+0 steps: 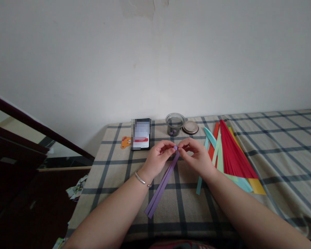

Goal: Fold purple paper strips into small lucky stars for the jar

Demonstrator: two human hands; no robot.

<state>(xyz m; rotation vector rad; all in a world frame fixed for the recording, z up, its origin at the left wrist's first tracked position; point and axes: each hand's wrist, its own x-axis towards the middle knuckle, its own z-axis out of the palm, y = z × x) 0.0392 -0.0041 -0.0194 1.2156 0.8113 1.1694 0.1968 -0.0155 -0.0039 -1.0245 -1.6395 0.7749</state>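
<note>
A tiny, compact purple fold (175, 147) sits within the grip. Long, flat purple strips (162, 186) slant from just below the grip down to its left, side by side at the lower ends, converging upward.

Stretches the left arm (112, 211) up and inward from the lower left, and the right arm (245, 204) up and inward from the lower right, both bare along the forearm. Keeps the left wrist (145, 174) and right wrist (211, 173) well apart, neither sharply bent. Brings the left hand (160, 156) and right hand (195, 155) together at the middle, with fingertips just beside each other. Pinches on both sides, pressing the left thumb (169, 152) and right thumb (184, 155) toward the forefingers. Arches the right knuckles and curls the remaining fingers loosely inward.
</note>
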